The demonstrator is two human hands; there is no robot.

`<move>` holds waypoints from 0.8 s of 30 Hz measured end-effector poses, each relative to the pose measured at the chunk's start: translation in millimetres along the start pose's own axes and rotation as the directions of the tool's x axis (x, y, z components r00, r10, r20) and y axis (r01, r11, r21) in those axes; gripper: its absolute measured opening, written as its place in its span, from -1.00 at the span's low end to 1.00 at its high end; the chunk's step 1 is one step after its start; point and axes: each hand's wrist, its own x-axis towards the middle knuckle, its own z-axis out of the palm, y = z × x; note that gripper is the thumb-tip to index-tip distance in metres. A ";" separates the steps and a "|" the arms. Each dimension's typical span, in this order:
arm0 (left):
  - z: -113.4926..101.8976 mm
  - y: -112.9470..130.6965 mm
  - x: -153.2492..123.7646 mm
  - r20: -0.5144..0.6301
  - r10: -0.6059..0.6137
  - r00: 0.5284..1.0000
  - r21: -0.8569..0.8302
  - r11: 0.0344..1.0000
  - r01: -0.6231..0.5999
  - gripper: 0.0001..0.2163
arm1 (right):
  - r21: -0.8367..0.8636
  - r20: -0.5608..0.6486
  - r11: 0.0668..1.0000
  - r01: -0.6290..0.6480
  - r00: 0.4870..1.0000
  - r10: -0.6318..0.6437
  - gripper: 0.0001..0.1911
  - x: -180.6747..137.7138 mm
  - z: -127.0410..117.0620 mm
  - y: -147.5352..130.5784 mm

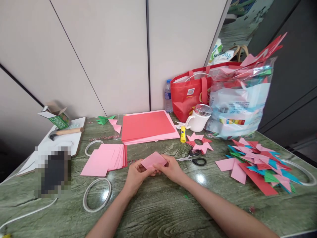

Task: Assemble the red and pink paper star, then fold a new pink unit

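Between my two hands is a small pink sheet of paper [154, 160], held up just above the table with one corner pointing away from me. My left hand [137, 176] pinches its left side, thumb on top. On the right side, my right hand [173, 168] grips it the same way, and both thumbs nearly meet at the near edge. Left of my hands lies a fanned stack of pink paper squares [101, 160] with some red at its edge. Black-handled scissors [195, 160] rest just beyond my right hand.
Behind my hands lie large red and pink sheets [148, 125]. A glue stick [183, 135], a white mug [198, 119] and a folded paper ring [199, 142] stand to the right. Folded paper pieces [264, 162] pile at far right. A tape roll [97, 195] lies near left.
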 end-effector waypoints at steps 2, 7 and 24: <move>-0.1 -0.1 -0.3 0.011 -0.006 1.000 0.006 1.000 0.006 -0.71 | 0.021 0.013 1.000 -0.008 1.000 0.008 -0.70 0.8 0.2 0.7; 0.5 3.6 -2.8 -0.015 -0.023 1.000 -0.008 1.000 0.023 -0.70 | -0.029 0.066 0.999 0.041 0.997 -0.039 -0.75 -0.6 -2.3 -6.3; 1.0 6.3 -1.6 -0.077 -0.021 0.997 -0.010 1.000 0.020 -0.69 | 0.199 0.097 0.969 -0.145 0.987 0.127 -0.67 0.8 -0.5 -3.7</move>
